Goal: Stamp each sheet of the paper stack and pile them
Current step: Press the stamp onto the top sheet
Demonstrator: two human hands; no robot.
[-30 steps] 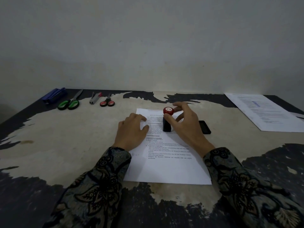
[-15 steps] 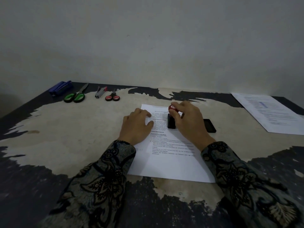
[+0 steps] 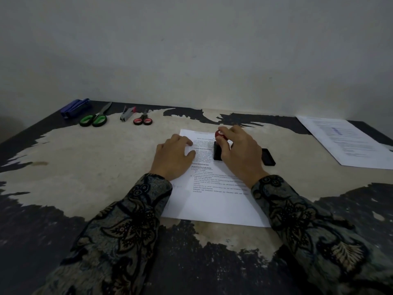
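The worn surface [image 3: 85,167] carries a printed sheet [image 3: 212,201] near its middle. The left hand [image 3: 172,158] rests flat on the sheet's left edge, fingers relaxed. The right hand [image 3: 240,154] fingers grip the stamp [image 3: 219,145], standing upright on the sheet. 2 scissors [image 3: 94,120] lie far left.
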